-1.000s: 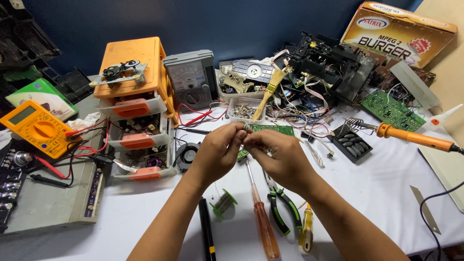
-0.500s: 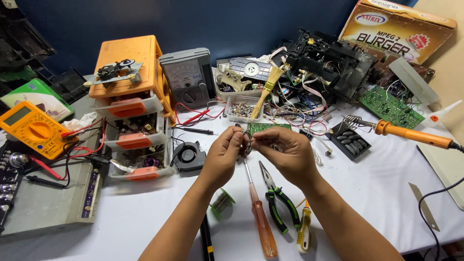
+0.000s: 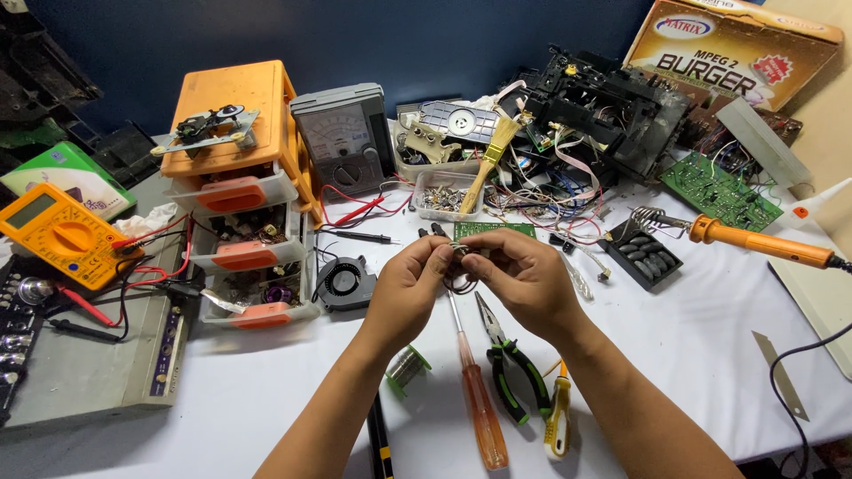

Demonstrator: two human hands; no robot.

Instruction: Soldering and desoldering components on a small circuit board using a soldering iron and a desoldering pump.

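My left hand (image 3: 410, 286) and my right hand (image 3: 524, 273) meet above the white table, fingertips pinched together on a small part with thin dark wires (image 3: 461, 266) looping below it. What the part is I cannot make out. Just behind the hands lies a small green circuit board (image 3: 493, 229). Below them lie an orange-handled screwdriver (image 3: 477, 395), green-handled pliers (image 3: 510, 362), a yellow-handled tool (image 3: 557, 420) and a spool of solder wire (image 3: 406, 366).
An orange drawer cabinet (image 3: 244, 191), a grey analog meter (image 3: 344, 137) and a small black fan (image 3: 345, 282) stand at left-centre. A yellow multimeter (image 3: 59, 232) sits far left. An orange soldering iron (image 3: 747, 241), a green board (image 3: 719, 189) and disassembled electronics (image 3: 603, 111) crowd the right.
Both hands have stayed together on the small part, shifting slightly and rising a little in view as the camera tilted; the fingers have reworked their pinch on it.
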